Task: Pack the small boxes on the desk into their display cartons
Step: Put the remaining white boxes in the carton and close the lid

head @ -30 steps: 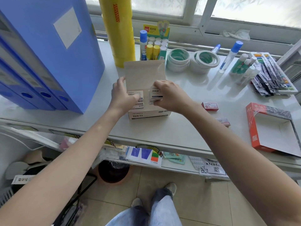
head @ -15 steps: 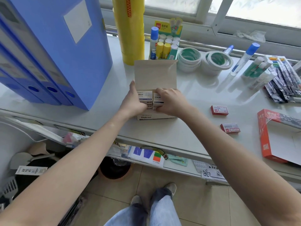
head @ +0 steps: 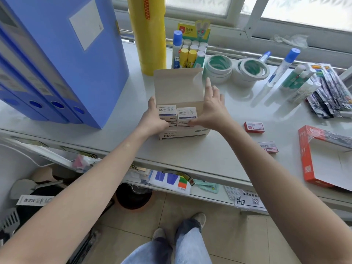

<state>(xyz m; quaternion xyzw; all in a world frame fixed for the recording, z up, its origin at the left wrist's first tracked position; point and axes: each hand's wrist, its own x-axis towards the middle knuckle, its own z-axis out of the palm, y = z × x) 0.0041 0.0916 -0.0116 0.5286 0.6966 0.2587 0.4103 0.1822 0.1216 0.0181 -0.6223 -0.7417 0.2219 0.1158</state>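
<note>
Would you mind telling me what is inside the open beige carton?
Small white boxes stand in the carton, two tops showing. Any lower layers are hidden by its front wall and both hands.

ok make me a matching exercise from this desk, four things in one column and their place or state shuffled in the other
Things
1. beige carton
2. red carton
3. tape rolls
4. red small boxes

Place or state
A. lying on the desk between the two cartons
B. far right, lying open with no boxes visible in it
C. between the hands, lid flap raised, white boxes inside
D. stacked toward the window, behind the right hand

Pairs: 1-C, 2-B, 3-D, 4-A
</note>
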